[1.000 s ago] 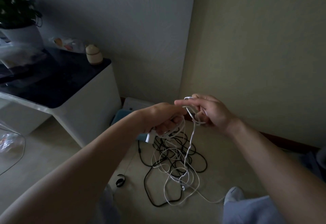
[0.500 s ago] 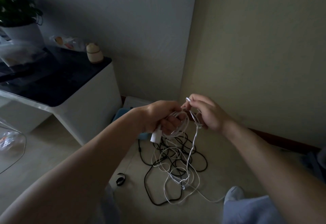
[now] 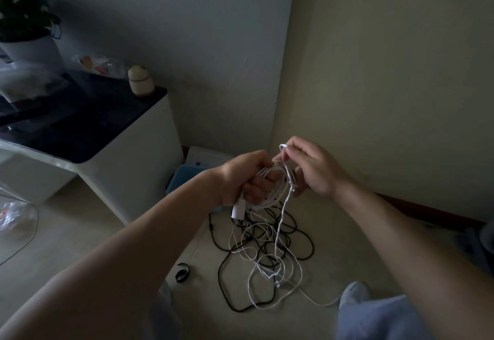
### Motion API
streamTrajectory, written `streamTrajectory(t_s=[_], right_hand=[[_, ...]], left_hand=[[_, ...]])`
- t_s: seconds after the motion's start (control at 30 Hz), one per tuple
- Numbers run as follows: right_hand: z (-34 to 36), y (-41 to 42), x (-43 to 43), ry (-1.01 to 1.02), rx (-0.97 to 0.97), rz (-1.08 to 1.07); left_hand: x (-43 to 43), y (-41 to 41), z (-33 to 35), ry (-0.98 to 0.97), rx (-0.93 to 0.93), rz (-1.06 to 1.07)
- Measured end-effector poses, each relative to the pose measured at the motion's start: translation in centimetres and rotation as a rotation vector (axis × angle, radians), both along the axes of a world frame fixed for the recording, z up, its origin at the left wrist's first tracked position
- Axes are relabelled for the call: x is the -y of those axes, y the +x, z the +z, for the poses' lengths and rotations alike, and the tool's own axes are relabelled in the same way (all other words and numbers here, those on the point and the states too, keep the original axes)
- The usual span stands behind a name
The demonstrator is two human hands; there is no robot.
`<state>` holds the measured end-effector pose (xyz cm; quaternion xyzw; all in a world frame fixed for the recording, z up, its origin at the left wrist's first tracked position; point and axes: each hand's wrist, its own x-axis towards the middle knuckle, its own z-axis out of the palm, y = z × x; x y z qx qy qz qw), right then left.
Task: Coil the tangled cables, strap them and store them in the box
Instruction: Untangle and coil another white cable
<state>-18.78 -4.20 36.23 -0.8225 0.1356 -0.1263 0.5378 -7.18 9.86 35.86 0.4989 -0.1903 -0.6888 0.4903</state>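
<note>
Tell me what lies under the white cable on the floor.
Loops of black cable on the floor, tangled with the white cable; the knot's middle hides which strand is lowest.

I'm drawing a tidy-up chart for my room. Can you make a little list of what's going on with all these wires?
left hand: grips a coil of white cable; white plug hangs below the fist
right hand: pinches a loop of the same white cable beside the coil
floor pile: black cables tangled with loose white cable
strap: black, on the floor left of the pile, untouched
box: blue, by the wall, partly hidden behind the left hand
stage: coil in hand, not yet strapped
</note>
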Motion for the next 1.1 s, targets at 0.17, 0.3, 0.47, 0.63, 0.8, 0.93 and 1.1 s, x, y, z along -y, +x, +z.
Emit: streamTrajectory(t_s=[0.17,0.3,0.47,0.63,0.8,0.93,1.1], right_hand=[[0.5,0.2,-0.3,-0.096,0.031,-0.068],[0.8,0.2,-0.8,-0.114,0.067,-0.053],[0.4,-0.3,-0.6,-0.253,0.125,-0.054],[0.6,-0.7,-0.5,-0.364,0.204,-0.093],[1.0,-0.8,-0.6,-0.389,0.268,-0.082],[1.2,-1.0,-0.5,-0.303,0.237,-0.019],[0.8,-0.9,-0.3,-0.153,0.194,-0.027]], left_hand=[[-0.1,0.3,-0.1,-0.006,0.097,0.035],[0.0,0.3,-0.1,-0.001,0.140,0.069],[-0.1,0.4,-0.2,-0.016,0.134,0.144],[0.1,-0.3,0.0,-0.071,0.122,0.222],[0.2,-0.6,0.2,-0.124,0.127,0.289],[0.1,-0.5,0.5,-0.149,0.070,0.361],[0.2,-0.9,0.4,-0.175,0.078,0.379]])
